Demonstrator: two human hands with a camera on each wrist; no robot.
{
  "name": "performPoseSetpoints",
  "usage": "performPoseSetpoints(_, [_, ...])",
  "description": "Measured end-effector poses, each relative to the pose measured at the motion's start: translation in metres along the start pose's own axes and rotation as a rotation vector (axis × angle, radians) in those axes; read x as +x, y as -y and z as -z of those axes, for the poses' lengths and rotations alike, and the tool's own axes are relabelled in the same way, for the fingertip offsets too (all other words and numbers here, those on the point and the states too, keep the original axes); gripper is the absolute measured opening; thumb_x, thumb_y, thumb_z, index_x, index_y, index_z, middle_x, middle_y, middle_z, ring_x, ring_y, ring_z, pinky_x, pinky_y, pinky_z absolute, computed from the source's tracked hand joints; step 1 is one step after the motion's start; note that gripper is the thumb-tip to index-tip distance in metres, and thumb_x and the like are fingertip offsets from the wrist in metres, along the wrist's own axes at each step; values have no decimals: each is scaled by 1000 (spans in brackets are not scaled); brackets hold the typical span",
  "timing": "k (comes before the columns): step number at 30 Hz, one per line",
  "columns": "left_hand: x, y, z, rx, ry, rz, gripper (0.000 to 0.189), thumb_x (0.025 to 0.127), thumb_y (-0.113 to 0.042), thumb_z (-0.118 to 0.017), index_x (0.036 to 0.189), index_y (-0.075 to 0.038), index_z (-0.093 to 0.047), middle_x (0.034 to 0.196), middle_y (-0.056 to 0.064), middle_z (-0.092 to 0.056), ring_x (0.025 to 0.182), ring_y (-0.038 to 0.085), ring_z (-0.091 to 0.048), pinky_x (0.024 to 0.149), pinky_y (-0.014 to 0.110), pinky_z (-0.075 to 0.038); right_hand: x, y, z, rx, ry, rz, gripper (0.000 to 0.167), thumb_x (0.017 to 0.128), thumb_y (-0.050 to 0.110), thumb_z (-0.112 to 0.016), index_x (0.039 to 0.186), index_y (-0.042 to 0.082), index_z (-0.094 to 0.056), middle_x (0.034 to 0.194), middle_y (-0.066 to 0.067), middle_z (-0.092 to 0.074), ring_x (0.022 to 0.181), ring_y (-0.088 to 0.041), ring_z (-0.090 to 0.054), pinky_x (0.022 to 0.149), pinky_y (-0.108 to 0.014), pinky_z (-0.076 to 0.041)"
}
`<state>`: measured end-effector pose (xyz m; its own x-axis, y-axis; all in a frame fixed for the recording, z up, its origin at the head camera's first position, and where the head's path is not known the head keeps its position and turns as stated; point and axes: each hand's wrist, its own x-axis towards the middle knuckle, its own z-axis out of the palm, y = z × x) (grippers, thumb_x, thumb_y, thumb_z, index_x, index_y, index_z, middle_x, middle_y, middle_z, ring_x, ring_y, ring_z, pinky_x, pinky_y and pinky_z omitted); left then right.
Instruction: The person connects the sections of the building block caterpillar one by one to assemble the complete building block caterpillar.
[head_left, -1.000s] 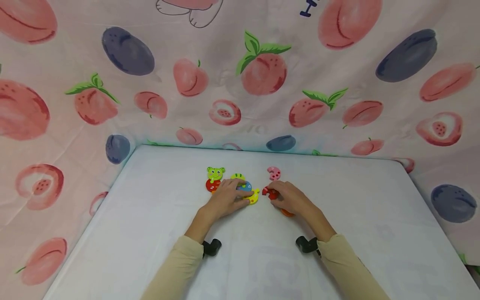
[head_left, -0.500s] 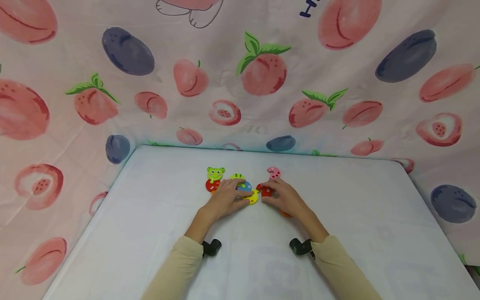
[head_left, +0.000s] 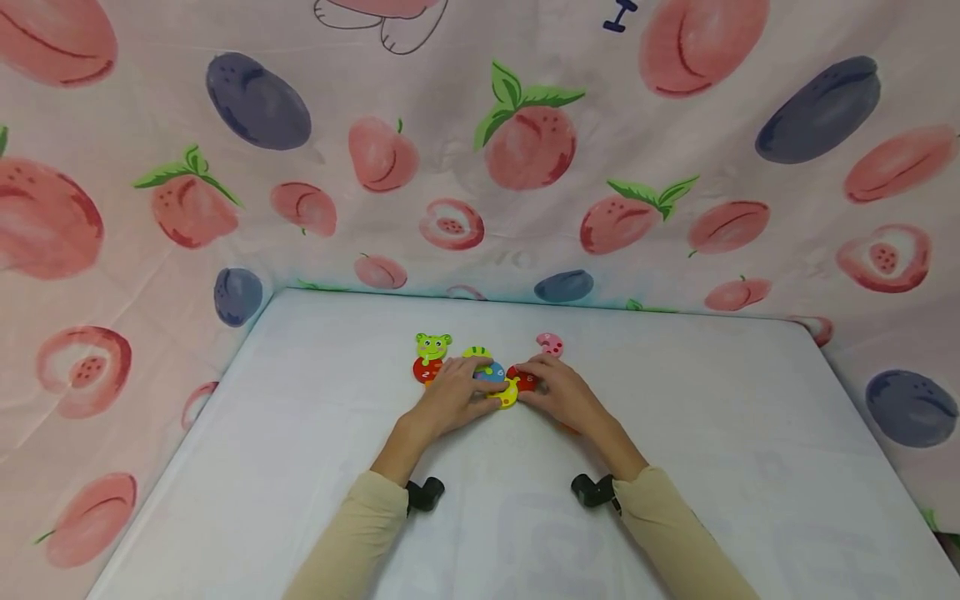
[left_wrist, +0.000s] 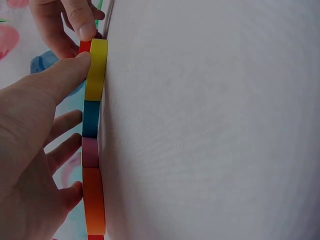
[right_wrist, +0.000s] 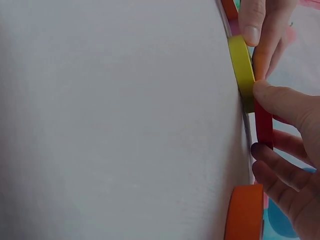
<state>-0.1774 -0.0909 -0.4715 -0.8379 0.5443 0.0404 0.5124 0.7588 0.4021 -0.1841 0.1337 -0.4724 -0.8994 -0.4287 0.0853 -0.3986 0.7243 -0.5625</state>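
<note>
In the head view, my left hand [head_left: 453,390] rests over a row of flat wooden puzzle pieces, its thumb against the yellow piece [head_left: 508,394]. The left wrist view shows its other fingertips touching the blue [left_wrist: 91,119], pink [left_wrist: 90,152] and orange [left_wrist: 93,200] pieces. My right hand [head_left: 566,398] pinches a red puzzle piece [head_left: 524,381] between thumb and fingers, right at the yellow piece's edge. In the right wrist view, this red piece [right_wrist: 264,125] overlaps the yellow one [right_wrist: 242,70]. A smiling green head piece [head_left: 432,347] and a red numbered piece [head_left: 426,369] lie at the row's left end.
A pink spotted curved piece [head_left: 551,343] lies beyond my right hand. Beneath that hand is another orange piece [right_wrist: 244,215], mostly hidden in the head view. The white table [head_left: 337,500] meets a fruit-patterned cloth [head_left: 420,108] at its back and sides.
My right hand has moved left with the red piece, bringing it up to the yellow piece. My left hand has stayed in place over the row.
</note>
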Motion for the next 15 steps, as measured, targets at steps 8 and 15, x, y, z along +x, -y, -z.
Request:
performPoseSetpoints(8, [0, -1, 0, -4, 4, 11, 37, 91, -41, -65, 127, -31, -65, 147, 7, -46, 139, 27, -38, 119, 53, -22, 1, 1, -1, -38, 42, -34, 46, 85, 26, -75, 128, 13, -64, 125, -8, -59, 113, -25, -58, 99, -43, -51])
performPoseSetpoints(15, [1, -1, 0, 1, 6, 13, 38, 91, -42, -64, 128, -31, -64, 148, 6, -46, 138, 26, -38, 119, 51, -23, 3, 1, -1, -92, 75, -10, 46, 86, 25, -74, 128, 12, -64, 125, -9, -60, 117, -27, -55, 101, -45, -48])
